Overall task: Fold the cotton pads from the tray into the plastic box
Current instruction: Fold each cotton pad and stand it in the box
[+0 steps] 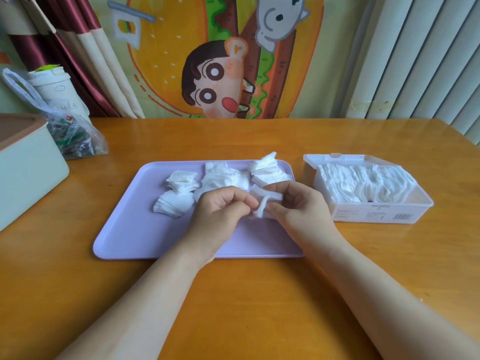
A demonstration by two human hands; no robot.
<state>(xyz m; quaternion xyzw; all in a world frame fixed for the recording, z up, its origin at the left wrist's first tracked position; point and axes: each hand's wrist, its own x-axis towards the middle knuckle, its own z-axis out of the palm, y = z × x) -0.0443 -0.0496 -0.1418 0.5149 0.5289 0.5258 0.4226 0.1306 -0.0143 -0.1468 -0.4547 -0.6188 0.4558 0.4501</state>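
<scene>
Lilac tray [130, 229] on wooden table [233, 141], cartoon backdrop [215, 61]

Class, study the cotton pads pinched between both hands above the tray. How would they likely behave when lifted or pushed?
Probably floppy: the pads bend where the left hand and right hand pinch them. Likely light, since a pinch alone carries them. Pushed, a stack would probably fan apart, like the splayed piles on the tray.

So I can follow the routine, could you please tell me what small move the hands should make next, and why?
Probably finish pressing the fold flat: the left hand and right hand both pinch the cotton pad, only partly bent, above the tray, and the plastic box stands open at the right.
</scene>
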